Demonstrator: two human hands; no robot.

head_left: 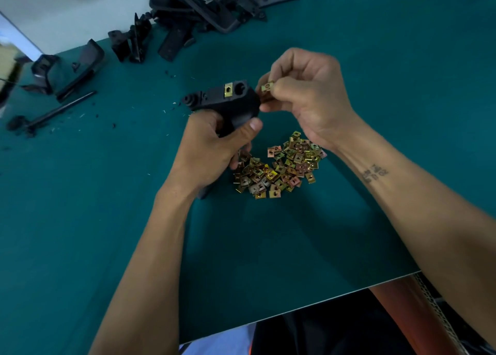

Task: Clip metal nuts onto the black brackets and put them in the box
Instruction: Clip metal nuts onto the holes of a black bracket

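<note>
My left hand (214, 146) grips a black bracket (228, 102) above the green table. One brass clip nut (228, 89) sits clipped on the bracket's top edge, beside an empty round hole. My right hand (306, 97) pinches a second clip nut (267, 86) between thumb and fingers, right at the bracket's right end. A heap of loose brass clip nuts (279, 166) lies on the table just under both hands. No box is in view.
Many black brackets and plastic parts (188, 19) are piled along the far edge of the green table (268, 247). More black parts (67, 67) and a black rod (59, 110) lie at the far left. The table's near edge runs diagonally at lower right.
</note>
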